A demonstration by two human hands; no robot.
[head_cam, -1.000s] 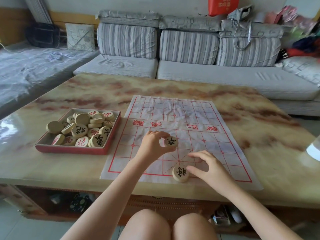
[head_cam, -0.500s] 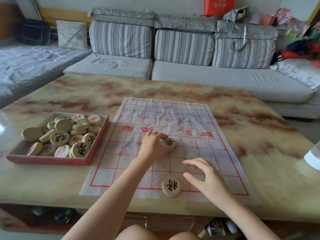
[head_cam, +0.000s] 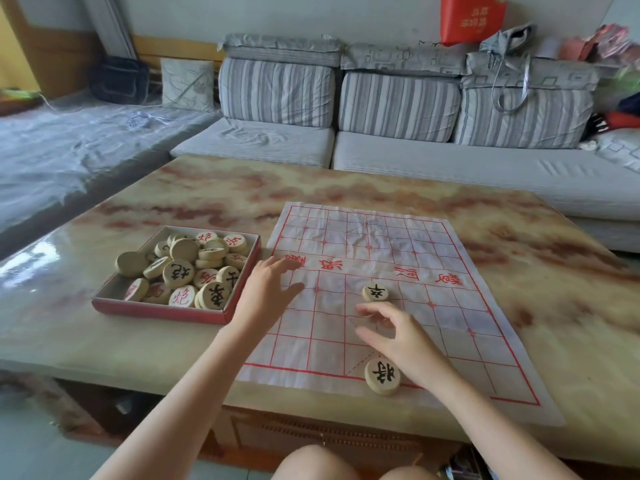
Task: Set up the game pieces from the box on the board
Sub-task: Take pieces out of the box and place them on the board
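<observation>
Table (head_cam: 346,188) beneath all; board (head_cam: 363,237) under left hand (head_cam: 268,292) and right hand (head_cam: 401,341); box (head_cam: 162,310) just left of left hand. Left hand outstretched, fingers apart, empty; right hand loosely spread, empty, between two placed discs (head_cam: 375,292). Advised: pinch one boxed piece (head_cam: 178,273) by its rim, lift clear.

Glossy marbled table (head_cam: 398,188), creased paper board (head_cam: 450,271), wooden pieces (head_cam: 374,292)

grey striped sofa (head_cam: 398,109) behind marble-look table (head_cam: 346,188); red bag (head_cam: 472,19) against pale wall
</observation>
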